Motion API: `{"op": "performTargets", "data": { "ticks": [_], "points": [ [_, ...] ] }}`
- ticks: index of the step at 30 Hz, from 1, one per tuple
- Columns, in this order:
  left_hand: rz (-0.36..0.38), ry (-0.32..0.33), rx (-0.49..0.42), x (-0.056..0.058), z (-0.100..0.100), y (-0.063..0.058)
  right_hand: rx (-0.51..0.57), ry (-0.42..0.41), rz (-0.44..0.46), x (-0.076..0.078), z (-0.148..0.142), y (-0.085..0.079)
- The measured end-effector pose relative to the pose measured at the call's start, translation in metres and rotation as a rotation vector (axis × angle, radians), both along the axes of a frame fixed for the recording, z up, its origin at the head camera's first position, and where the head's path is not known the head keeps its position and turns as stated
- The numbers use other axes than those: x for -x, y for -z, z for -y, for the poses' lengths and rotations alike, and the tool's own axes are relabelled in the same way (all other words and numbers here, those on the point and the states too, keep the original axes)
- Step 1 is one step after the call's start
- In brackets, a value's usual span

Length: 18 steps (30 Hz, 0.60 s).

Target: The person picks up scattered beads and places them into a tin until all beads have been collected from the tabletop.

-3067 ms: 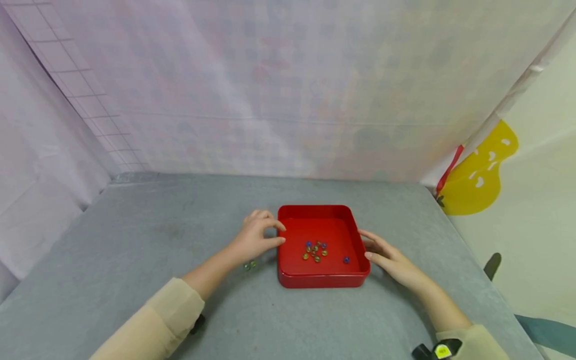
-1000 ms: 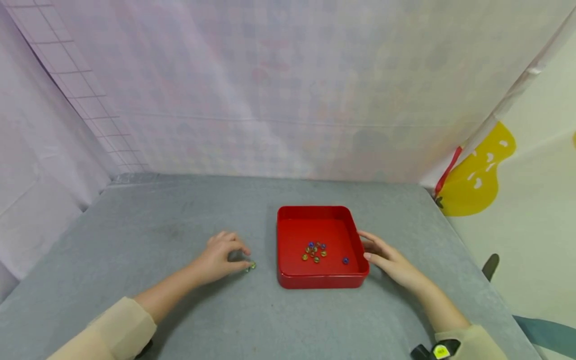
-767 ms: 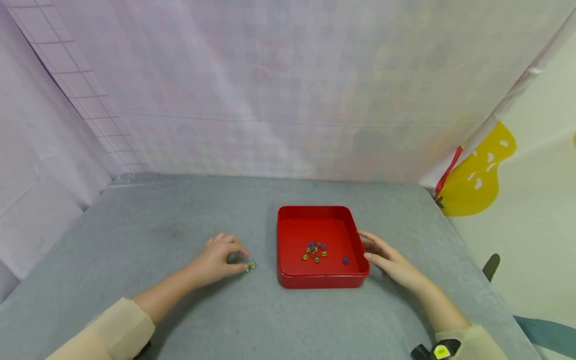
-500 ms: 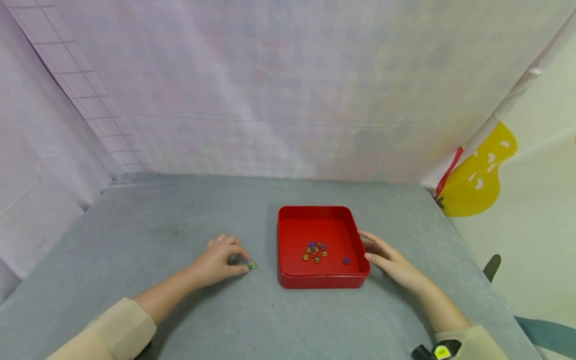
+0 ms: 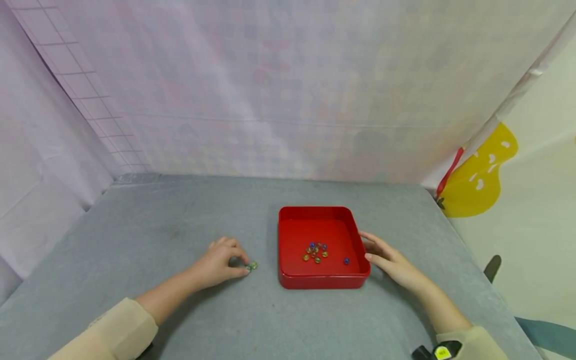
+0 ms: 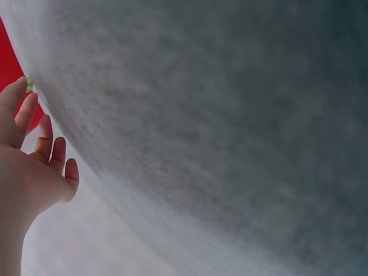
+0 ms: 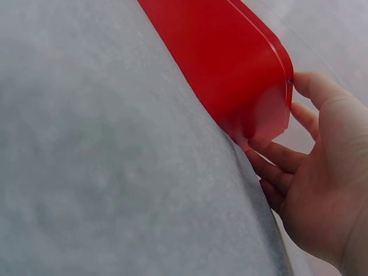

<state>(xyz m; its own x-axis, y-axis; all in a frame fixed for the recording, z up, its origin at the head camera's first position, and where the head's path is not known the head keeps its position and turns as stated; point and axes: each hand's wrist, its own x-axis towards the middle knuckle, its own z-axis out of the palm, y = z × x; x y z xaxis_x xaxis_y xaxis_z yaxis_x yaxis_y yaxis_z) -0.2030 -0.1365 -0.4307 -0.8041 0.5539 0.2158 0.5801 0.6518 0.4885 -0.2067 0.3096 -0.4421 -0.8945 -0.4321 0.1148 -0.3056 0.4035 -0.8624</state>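
Observation:
In the head view a square red box [image 5: 324, 282] with low walls stands on the grey table. Several glass marbles [image 5: 316, 249], yellowish and blue, lie grouped inside it, with one blue marble [image 5: 346, 261] apart on the right. Left of the box, my left hand [image 5: 220, 262] pinches a green marble [image 5: 248, 268] between thumb and forefinger. A second green marble [image 5: 254, 265] sits right beside it on the table. My right hand [image 5: 389, 257] rests its fairly straight fingertips against the box's right wall; the right wrist view shows this hand [image 7: 325, 178] touching the box corner [image 7: 259, 92].
Grey cloth covers the table [image 5: 180, 215]. A pale patterned curtain [image 5: 270, 100] hangs behind it. On the right, a light sheet carries a yellow printed shape [image 5: 477, 180]. A black device [image 5: 438, 350] is strapped at the right wrist.
My left hand has come away from the box's left wall to the green marbles, and its thumb and forefinger have closed on one. My right hand stays against the box.

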Motion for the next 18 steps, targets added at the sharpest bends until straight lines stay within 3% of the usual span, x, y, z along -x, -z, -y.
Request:
{"op": "performTargets", "data": {
  "ticks": [18],
  "points": [
    [0.009, 0.002, -0.023, 0.0014, 0.0007, -0.0006, -0.002, 0.002, -0.004, 0.0005, -0.0002, 0.0005]
  ]
}}
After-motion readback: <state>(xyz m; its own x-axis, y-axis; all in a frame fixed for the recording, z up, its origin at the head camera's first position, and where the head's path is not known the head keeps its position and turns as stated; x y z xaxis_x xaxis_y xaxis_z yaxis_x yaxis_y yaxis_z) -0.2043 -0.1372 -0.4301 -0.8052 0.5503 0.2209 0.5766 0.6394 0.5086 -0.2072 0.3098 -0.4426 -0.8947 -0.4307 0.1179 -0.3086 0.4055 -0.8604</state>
